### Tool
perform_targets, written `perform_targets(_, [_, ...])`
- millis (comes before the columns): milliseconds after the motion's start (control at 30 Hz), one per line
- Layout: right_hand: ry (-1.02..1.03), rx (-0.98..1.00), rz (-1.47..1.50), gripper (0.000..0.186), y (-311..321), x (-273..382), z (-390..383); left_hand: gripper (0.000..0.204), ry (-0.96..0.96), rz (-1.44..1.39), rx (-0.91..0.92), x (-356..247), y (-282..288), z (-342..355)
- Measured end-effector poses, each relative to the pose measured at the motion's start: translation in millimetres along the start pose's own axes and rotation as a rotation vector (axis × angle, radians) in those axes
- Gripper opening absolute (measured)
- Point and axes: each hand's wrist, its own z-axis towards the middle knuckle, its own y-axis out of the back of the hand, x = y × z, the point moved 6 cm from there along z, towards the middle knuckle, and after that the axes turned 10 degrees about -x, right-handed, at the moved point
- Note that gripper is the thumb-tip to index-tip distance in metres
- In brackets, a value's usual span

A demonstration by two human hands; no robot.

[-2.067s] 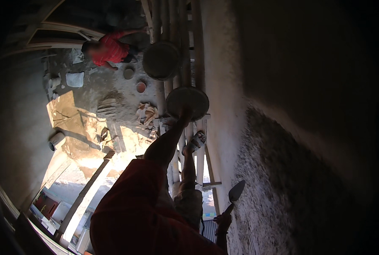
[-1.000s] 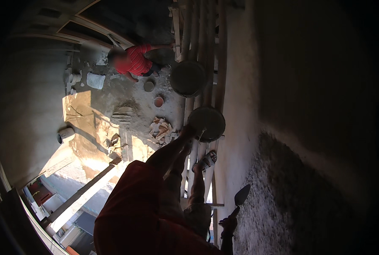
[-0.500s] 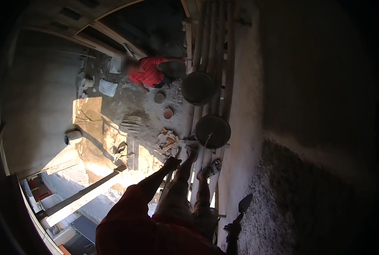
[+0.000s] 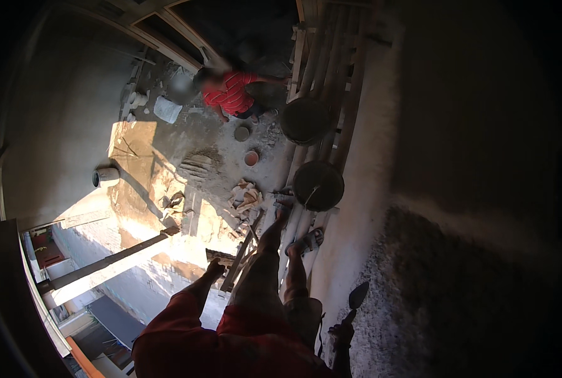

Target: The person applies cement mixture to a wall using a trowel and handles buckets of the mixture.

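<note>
A pointed trowel [image 4: 359, 295] is gripped by its handle in my right hand [image 4: 341, 334], blade up, close to the rough plastered wall [image 4: 388, 315]. On the other side, my left hand [image 4: 215, 268] is out to the left of my legs, next to a dark wooden piece [image 4: 221, 257]; its fingers are too dark to make out. My feet stand on a scaffold of parallel poles [image 4: 301, 222]. Ahead of my feet, two dark round pans sit on the poles: a nearer pan [image 4: 328, 195] with a pale stick-like tool in it, and a farther pan [image 4: 305, 121].
Below on the floor, a person in a red striped shirt [image 4: 230, 94] reaches an arm toward the scaffold. Near them are a grey bucket [image 4: 242, 133], an orange bucket [image 4: 251, 157] and a crumpled sack [image 4: 246, 196]. A jar-like container [image 4: 106, 177] lies farther left. A beam [image 4: 111, 268] crosses the lower left.
My left hand has moved left and back, away from my knee. The trowel in my right hand has risen slightly in view. The view has shifted a little.
</note>
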Motion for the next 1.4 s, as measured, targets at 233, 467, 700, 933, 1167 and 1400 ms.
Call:
perform_targets(233, [-0.145,0.102,0.034,0.018,2.9,-1.7,21.8,0.049,0.052,-0.119,-0.017,-10.8,8.9,-48.3])
perform_targets(467, [0.158,0.192,-0.295,0.014,-8.3,10.1,16.3,0.048,-0.230,-0.308,0.213,-87.2,-41.1,-60.8])
perform_targets(700, [0.018,-0.016,-0.340,0.022,-26.7,16.3,9.7,0.048,-0.330,-0.463,0.304,-64.3,-45.2,-69.3])
perform_targets(933, [0.018,0.049,-0.343,0.026,-25.3,9.0,-0.2,0.041,-0.040,-0.453,0.083,88.3,7.4,-39.0])
perform_targets(1167, [0.112,0.041,-0.475,0.025,-24.0,-24.8,-6.1,0.029,0.003,-0.512,-0.011,166.2,41.7,-28.3])
perform_targets(1400, [-0.167,0.292,-0.108,0.019,-6.4,-61.4,4.1,0.040,-0.133,-0.675,0.191,91.3,38.0,-53.5])
